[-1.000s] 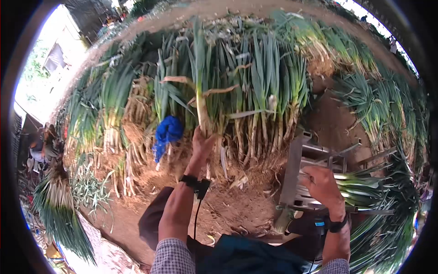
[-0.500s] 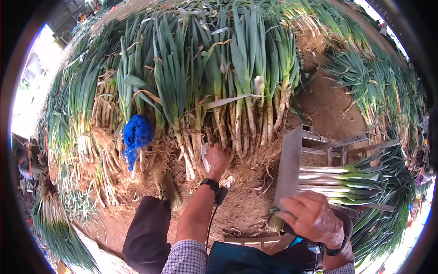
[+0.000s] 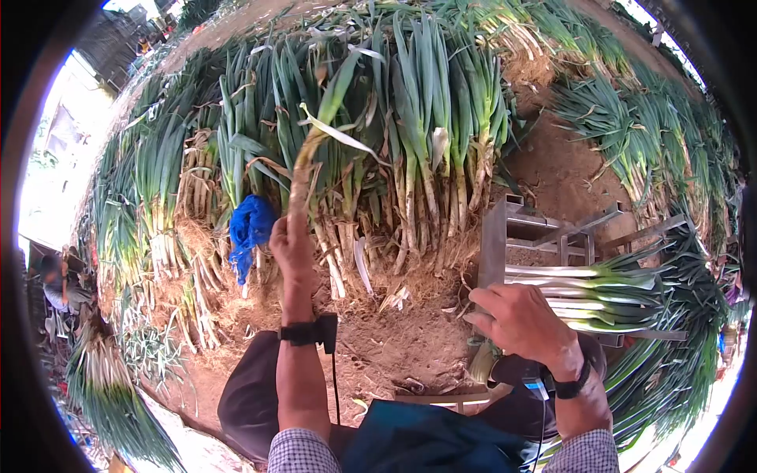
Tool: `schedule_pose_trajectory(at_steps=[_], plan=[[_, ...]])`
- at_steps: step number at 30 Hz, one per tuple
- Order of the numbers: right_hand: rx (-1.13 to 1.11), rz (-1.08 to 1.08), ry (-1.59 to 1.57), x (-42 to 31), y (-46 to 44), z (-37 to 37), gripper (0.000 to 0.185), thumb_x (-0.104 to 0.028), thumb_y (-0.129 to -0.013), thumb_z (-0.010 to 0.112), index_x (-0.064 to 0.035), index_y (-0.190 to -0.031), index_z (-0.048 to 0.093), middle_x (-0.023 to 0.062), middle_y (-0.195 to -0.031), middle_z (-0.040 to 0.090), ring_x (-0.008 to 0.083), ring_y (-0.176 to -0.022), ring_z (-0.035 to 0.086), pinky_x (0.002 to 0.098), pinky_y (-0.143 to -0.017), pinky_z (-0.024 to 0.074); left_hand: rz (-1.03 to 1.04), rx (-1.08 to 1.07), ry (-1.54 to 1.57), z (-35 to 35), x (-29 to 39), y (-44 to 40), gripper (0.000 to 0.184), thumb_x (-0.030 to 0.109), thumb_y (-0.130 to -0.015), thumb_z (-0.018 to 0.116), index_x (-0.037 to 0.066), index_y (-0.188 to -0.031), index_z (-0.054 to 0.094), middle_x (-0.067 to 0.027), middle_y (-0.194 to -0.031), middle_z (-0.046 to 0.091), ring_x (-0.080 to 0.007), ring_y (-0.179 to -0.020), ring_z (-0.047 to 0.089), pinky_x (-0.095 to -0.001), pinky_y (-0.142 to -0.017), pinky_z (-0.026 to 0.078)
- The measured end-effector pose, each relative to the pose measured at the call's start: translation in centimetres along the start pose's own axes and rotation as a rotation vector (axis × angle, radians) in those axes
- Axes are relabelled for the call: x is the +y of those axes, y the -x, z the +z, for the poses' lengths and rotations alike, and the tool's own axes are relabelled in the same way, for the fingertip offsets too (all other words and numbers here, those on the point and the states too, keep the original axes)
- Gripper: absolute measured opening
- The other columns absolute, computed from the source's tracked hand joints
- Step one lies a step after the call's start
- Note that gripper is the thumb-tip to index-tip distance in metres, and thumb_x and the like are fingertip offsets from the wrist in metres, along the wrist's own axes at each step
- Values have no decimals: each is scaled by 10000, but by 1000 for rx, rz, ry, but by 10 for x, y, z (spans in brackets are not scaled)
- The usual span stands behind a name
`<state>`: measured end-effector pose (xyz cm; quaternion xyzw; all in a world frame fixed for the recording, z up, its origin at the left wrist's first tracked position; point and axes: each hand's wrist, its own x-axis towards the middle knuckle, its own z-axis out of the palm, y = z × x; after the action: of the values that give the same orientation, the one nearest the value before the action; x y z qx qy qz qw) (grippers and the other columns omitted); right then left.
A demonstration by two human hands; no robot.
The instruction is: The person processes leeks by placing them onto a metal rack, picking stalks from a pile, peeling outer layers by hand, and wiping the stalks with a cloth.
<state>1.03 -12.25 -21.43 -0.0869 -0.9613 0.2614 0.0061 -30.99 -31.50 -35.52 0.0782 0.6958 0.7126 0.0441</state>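
My left hand (image 3: 292, 248) is closed round the lower stalk of a large green onion (image 3: 301, 177). That onion is held upright with its leaves at the top, and a pale strip of peeling leaf (image 3: 343, 135) hangs off to its right. Behind it stands a dense row of unpeeled green onions (image 3: 430, 189), roots down on the soil. My right hand (image 3: 527, 323) hovers at the near left end of a metal stand (image 3: 493, 252), fingers loosely bent, thumb and forefinger apart, with nothing visible between them. Clean white-stemmed green onions (image 3: 583, 296) lie across the stand.
A blue cloth or bag (image 3: 251, 229) rests against the onions at left. A bundle of green onions (image 3: 98, 370) stands far left. More bundles (image 3: 654, 158) lie at right. Root scraps litter the soil (image 3: 378, 339). A person (image 3: 59, 284) is at the left edge.
My left hand has lifted a green onion out of the row and moved left and up with it. My right hand has shifted up and slightly left. The view has turned a little.
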Motion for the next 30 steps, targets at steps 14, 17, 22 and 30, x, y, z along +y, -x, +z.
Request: schedule_pose_trajectory(at_steps=[14,17,22,30], plan=[[2,-62,90,-1,3,4,217,-185,-848,687,-38,-951,565,119,-791,588,315,-759,637,415,-685,500,58,274,-539,-38,-257,33,242,171,-968,559,-6,-1122,622,-124,-923,633,-229,-779,613,-384,-663,516],[-10,-78,96,-4,2,-4,235,-181,-839,688,-36,-969,556,113,-791,583,306,-746,630,401,-681,496,110,-253,-520,23,-186,68,162,94,-953,593,90,-1101,660,-97,-933,660,-226,-807,627,-360,-687,519],[-118,-119,59,-3,4,-2,249,-164,-832,658,-5,-991,551,121,-785,580,293,-742,632,390,-699,496,-177,-394,-682,99,-241,49,355,178,-896,626,-23,-1189,621,-248,-1197,640,-380,-1092,628,-420,-903,506],[-71,-141,98,-3,3,-10,229,-159,-830,651,-11,-972,548,86,-760,541,246,-710,604,354,-696,485,-61,-437,-961,205,-182,116,771,253,-869,638,-47,-1476,271,-369,-1449,333,-530,-1282,422,-526,-1072,378]])
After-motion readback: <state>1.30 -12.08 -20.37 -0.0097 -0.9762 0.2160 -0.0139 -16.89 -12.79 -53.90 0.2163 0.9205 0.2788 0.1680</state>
